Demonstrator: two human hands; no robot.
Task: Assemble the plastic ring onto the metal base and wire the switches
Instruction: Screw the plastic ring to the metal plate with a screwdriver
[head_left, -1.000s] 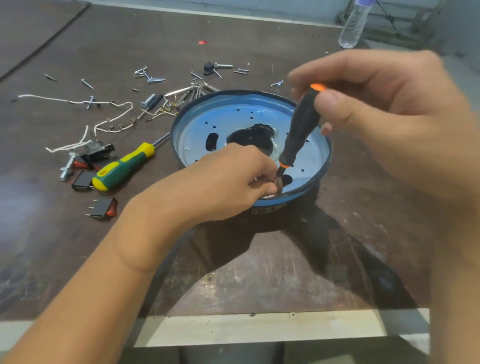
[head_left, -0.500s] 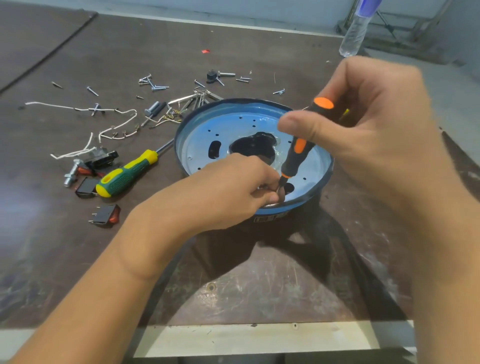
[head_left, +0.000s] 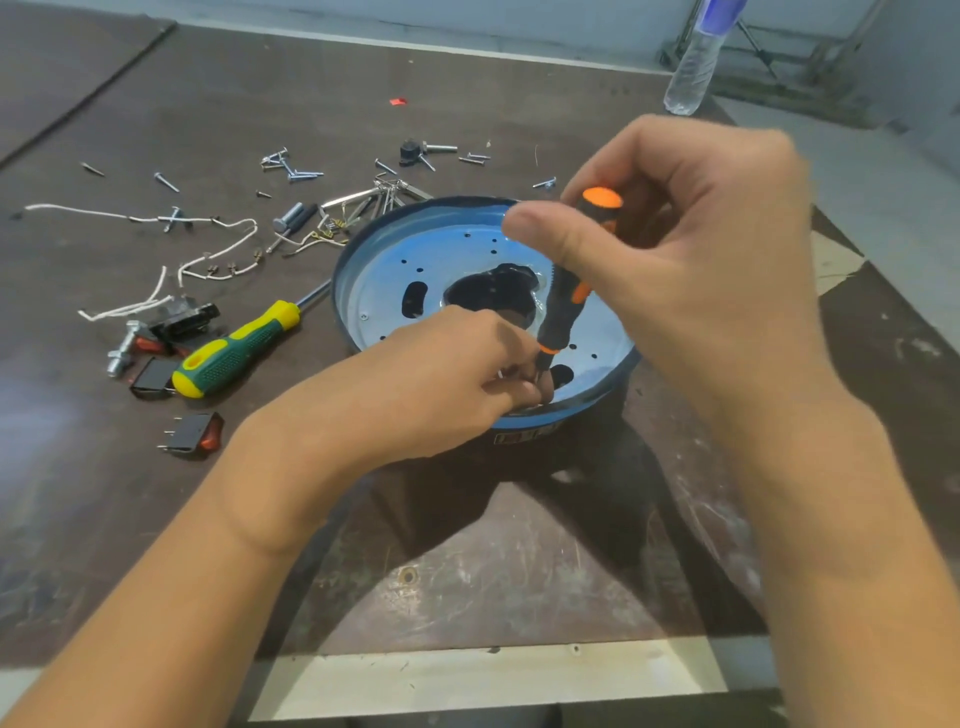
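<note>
- Metal base (head_left: 452, 249): it lies flat on the bench (head_left: 467, 571), straight ahead, with its near rim under both hands. A dark part shows beneath that rim (head_left: 582, 428), probably the plastic ring.
- Right hand (head_left: 691, 270): it is clenched on the small black-and-orange screwdriver (head_left: 563, 306). The thumb is laid across the handle just under the orange cap, a grip suited to twirling it.
- Left hand (head_left: 452, 374): the fingertips are pinched round the blade at its tip, by a hole near the rim. This is judged to steady a screw, though no screw can be made out.
- Step in hand: the base is judged to be in the course of being screwed down; wiring is not begun. The rocker switches (head_left: 195, 431) and white wires (head_left: 208, 260) lie apart on the left, beside the green-and-yellow screwdriver (head_left: 234, 353) and loose screws (head_left: 291, 166).
- Against the frame a second earlier: the thumb has passed from beside the handle to across its front, which is consistent with turning. The left-hand pinch is unchanged, and the base and loose parts are unmoved.
</note>
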